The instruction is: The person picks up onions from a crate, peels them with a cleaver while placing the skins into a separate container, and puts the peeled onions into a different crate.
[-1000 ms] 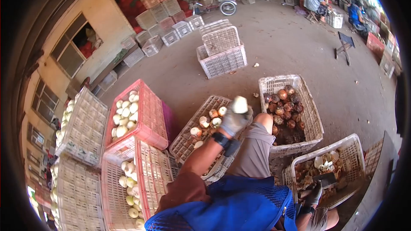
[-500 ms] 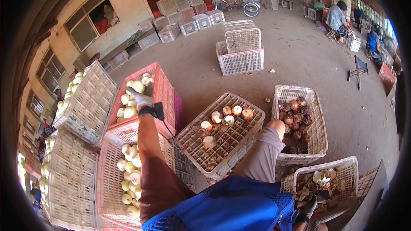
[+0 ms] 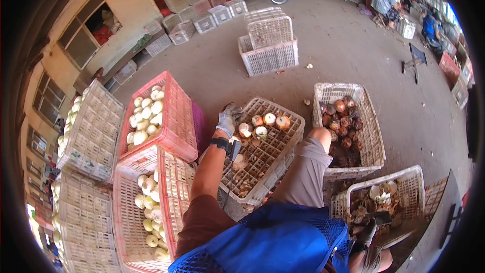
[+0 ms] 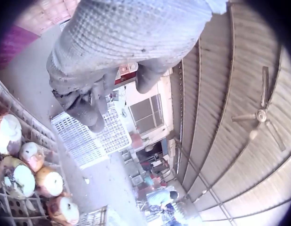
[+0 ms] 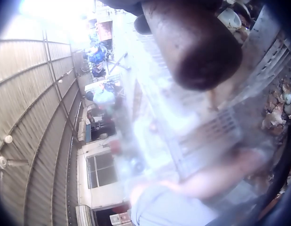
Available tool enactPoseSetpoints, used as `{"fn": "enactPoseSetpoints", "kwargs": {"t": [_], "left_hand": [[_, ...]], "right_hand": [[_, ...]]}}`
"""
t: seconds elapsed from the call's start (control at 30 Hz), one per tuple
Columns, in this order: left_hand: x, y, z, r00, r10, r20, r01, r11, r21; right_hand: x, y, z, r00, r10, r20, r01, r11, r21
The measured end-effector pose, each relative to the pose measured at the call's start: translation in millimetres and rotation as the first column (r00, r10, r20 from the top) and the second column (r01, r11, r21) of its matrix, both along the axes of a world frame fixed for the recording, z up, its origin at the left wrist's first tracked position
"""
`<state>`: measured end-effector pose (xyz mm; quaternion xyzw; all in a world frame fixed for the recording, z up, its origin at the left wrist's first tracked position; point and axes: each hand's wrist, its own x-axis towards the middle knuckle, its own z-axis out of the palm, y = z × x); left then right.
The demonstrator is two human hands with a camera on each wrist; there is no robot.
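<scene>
My left hand (image 3: 230, 118), in a grey-white glove with dark fingertips, hovers at the left edge of an upturned crate (image 3: 262, 164). Its fingers are loosely bent around nothing, as the left wrist view shows too. Beside it on the crate sit several part-trimmed onions (image 3: 259, 132) with white cut faces, seen again as onions (image 4: 50, 182) low in the left wrist view. Down at the right, my gloved right hand (image 3: 368, 233) grips a knife by its thick wooden handle (image 5: 192, 42). The knife's broad dark blade (image 3: 382, 218) lies over a crate of peelings (image 3: 417, 184).
Left stands a pink crate (image 3: 178, 134) of peeled white onions (image 3: 146, 116), with another filled crate (image 3: 126, 212) nearer me. A crate (image 3: 375, 144) of brown unpeeled onions is beyond my knee. Stacked white crates (image 3: 269, 59) stand ahead; seated people (image 3: 385, 2) work far right.
My left hand held a peeled onion over the upturned crate, then reached into the pink crate. Now it has come back right without the onion. The right hand stays low with the knife.
</scene>
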<state>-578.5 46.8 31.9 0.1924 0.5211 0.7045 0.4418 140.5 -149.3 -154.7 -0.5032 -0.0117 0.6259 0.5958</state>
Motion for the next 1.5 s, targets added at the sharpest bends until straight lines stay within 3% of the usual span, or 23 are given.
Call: {"fn": "enactPoseSetpoints", "kwargs": {"t": [0.03, 0.07, 0.1, 0.17, 0.2, 0.4, 0.57, 0.6, 0.7, 0.73, 0.77, 0.83, 0.87, 0.9, 0.93, 1.0, 1.1, 1.2, 1.27, 1.33, 1.4, 1.47, 1.5], "left_hand": [[6, 9, -21, 0.998, -0.036, -0.049, 0.034, 0.999, -0.028], [-1, 17, -40, 0.996, -0.044, -0.073, 0.04, 0.997, -0.059], [3, 17, -42, 0.996, -0.062, -0.061, 0.057, 0.995, -0.08], [-8, 17, -49, 0.99, -0.085, -0.111, 0.066, 0.983, -0.169], [-17, 20, -57, 0.981, -0.094, -0.171, 0.052, 0.971, -0.234], [-18, 21, -75, 0.866, -0.16, -0.475, -0.027, 0.932, -0.362], [-32, 22, -110, 0.566, -0.434, -0.701, 0.165, 0.893, -0.42], [-26, 23, -68, 0.532, -0.627, -0.569, 0.343, 0.774, -0.532], [-60, 5, -70, 0.416, -0.792, -0.446, 0.476, 0.608, -0.635], [-63, -7, -69, 0.391, -0.798, -0.458, 0.43, 0.598, -0.676], [-63, -19, -69, 0.36, -0.805, -0.472, 0.387, 0.589, -0.71], [-64, -35, -77, 0.315, -0.79, -0.526, 0.31, 0.609, -0.73], [-25, -40, -38, 0.291, -0.78, -0.554, 0.246, 0.621, -0.745], [-41, -35, -66, 0.239, -0.761, -0.603, 0.269, 0.649, -0.712], [-30, -30, -78, 0.381, -0.681, -0.625, 0.294, 0.73, -0.617], [8, 4, -72, 0.563, -0.703, -0.433, 0.518, 0.709, -0.479], [91, 67, -32, 0.445, -0.791, -0.421, 0.68, 0.604, -0.415], [193, 128, 24, 0.175, -0.781, -0.6, 0.736, 0.508, -0.447], [242, 176, 23, 0.092, -0.849, -0.52, 0.786, 0.382, -0.485], [295, 213, 21, -0.117, -0.825, -0.553, 0.686, 0.335, -0.645], [326, 259, -23, -0.205, -0.883, -0.423, 0.678, 0.183, -0.712], [369, 280, -38, -0.608, -0.613, -0.504, 0.459, 0.246, -0.853], [388, 286, -49, -0.697, -0.561, -0.446, 0.391, 0.225, -0.893]], "right_hand": [[-13, 3, 21, 0.992, -0.075, -0.096, 0.072, 0.997, -0.037], [-21, -6, 43, 0.99, 0.124, 0.068, -0.12, 0.991, -0.052], [-8, -4, 22, 0.982, -0.007, -0.191, 0.002, 1.0, -0.022], [-13, -4, 24, 0.999, -0.033, -0.007, 0.032, 0.999, -0.043], [0, -1, 4, 0.988, -0.019, -0.155, 0.012, 0.999, -0.047], [2, -8, -11, 0.994, -0.096, -0.05, 0.096, 0.995, -0.012], [3, -11, -17, 0.987, -0.146, 0.071, 0.156, 0.976, -0.15], [1, -13, -17, 0.986, -0.13, 0.109, 0.147, 0.975, -0.165], [-4, -14, -23, 0.955, -0.027, 0.295, 0.066, 0.99, -0.121], [-13, -9, -13, 0.929, 0.005, 0.369, 0.031, 0.995, -0.093], [-17, -3, 2, 0.979, -0.078, 0.191, 0.112, 0.978, -0.177], [-23, 6, 3, 0.988, -0.121, 0.098, 0.141, 0.961, -0.238], [-18, 4, 2, 0.985, -0.163, 0.06, 0.173, 0.949, -0.262], [-5, 0, -18, 0.991, -0.11, 0.083, 0.126, 0.965, -0.23], [14, -10, -47, 0.991, -0.068, 0.115, 0.091, 0.975, -0.201], [18, -14, -57, 0.986, -0.162, 0.051, 0.167, 0.976, -0.137], [19, -14, -62, 0.968, -0.237, -0.088, 0.224, 0.965, -0.134], [-3, 1, -23, 0.945, -0.307, -0.113, 0.276, 0.934, -0.227], [-2, 0, -24, 0.946, -0.301, -0.122, 0.271, 0.937, -0.219], [-7, 7, -17, 0.944, -0.305, -0.129, 0.268, 0.932, -0.244], [-16, 19, 13, 0.938, -0.322, -0.131, 0.272, 0.915, -0.298], [-15, 26, 11, 0.931, -0.347, -0.115, 0.305, 0.91, -0.28], [-15, 28, 11, 0.927, -0.36, -0.104, 0.321, 0.907, -0.273]]}}
